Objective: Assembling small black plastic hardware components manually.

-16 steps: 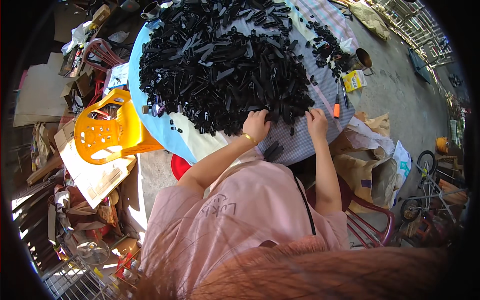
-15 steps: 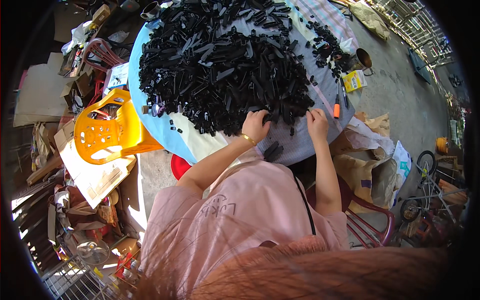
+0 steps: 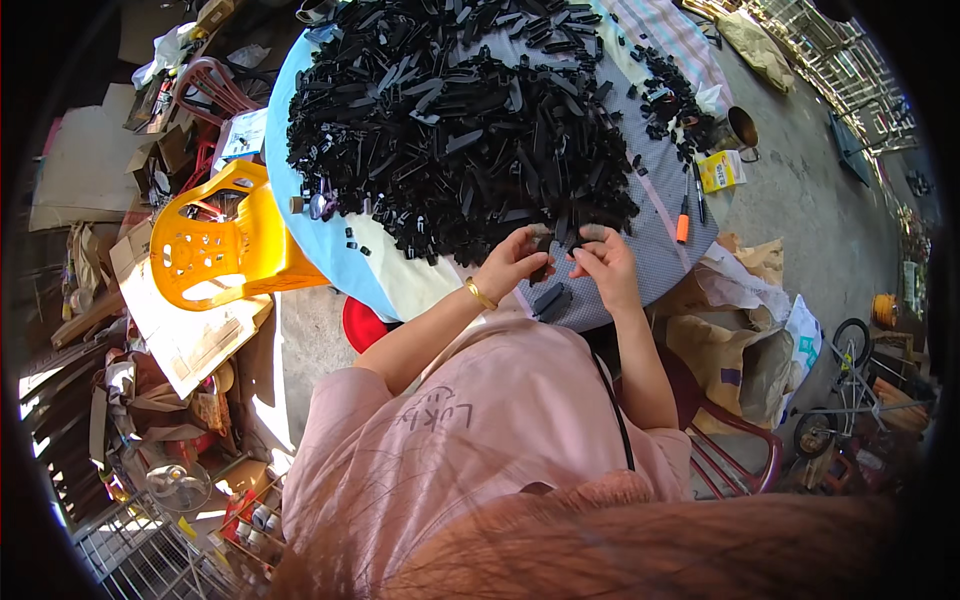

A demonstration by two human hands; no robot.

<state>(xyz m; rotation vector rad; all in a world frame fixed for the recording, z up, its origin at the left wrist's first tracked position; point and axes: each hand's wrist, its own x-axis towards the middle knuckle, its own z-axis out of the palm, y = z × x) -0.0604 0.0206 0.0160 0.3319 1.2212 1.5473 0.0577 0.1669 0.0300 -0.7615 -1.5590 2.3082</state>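
A big heap of flat black plastic pieces [image 3: 450, 140] covers much of the round table [image 3: 290, 130]. At the heap's near edge my left hand [image 3: 515, 263] is closed around a black plastic piece [image 3: 542, 268], a gold bangle on its wrist. Close to its right, my right hand [image 3: 610, 268] has thumb and fingers pinched together; what they hold is too small and dark to make out. The fingertips of both hands look grey, as if covered. A few longer black pieces [image 3: 551, 302] lie together on the cloth just below my hands.
A smaller black pile [image 3: 668, 95] lies at the table's right, near a metal mug [image 3: 738, 130], a yellow packet [image 3: 720, 172] and an orange-capped marker [image 3: 683, 228]. A yellow chair [image 3: 215, 240] stands left; paper sacks [image 3: 715, 355] stand on the floor at right.
My right hand has moved left from the heap's right side, and my hands now nearly meet. A black piece now shows in my left hand. The view has shifted slightly.
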